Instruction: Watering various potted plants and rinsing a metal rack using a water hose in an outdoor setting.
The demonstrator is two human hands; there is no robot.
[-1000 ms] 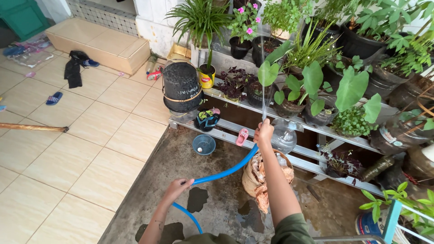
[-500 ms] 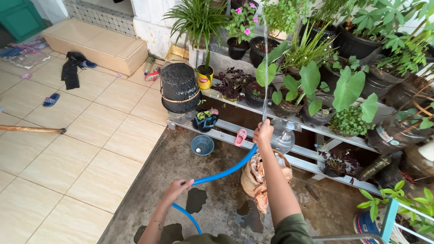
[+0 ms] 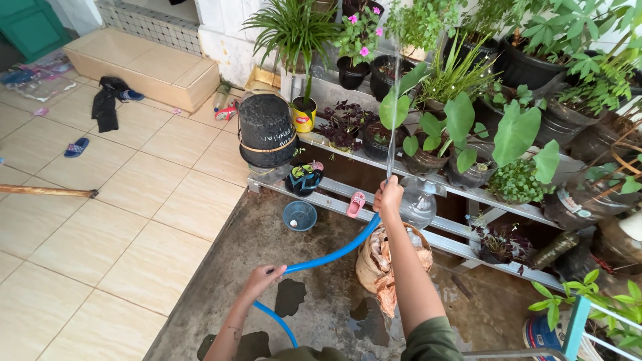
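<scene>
Blue hose runs between both hands above the wet concrete floor. The right hand is clenched around its far end, raised toward the metal plant rack, and a thin stream of water shoots up among the potted plants. The left hand grasps the hose lower down, near the person's body.

bucket left end of rack | bowl below | sack right of bowl
</scene>
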